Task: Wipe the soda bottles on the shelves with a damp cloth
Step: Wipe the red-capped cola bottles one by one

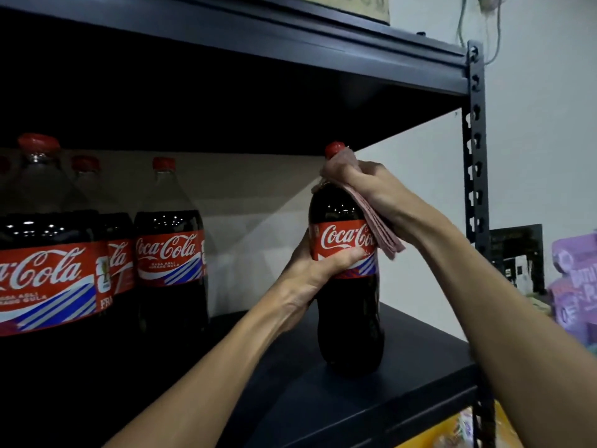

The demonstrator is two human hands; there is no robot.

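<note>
A dark soda bottle (349, 302) stands upright on the right part of the black shelf (403, 383). The left hand (310, 276) grips it at the red label, with the thumb across the front and the fingers curled behind. The right hand (365, 185) is closed around the neck, just under the red cap (335, 149). It presses a folded pink cloth (381, 227) on the bottle, and the cloth hangs down over the shoulder. More bottles (171, 253) stand to the left, well apart.

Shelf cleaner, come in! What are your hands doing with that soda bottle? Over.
Left hand grips bottle at label. Right hand grips pink cloth round its neck. Nothing in the way.
</note>
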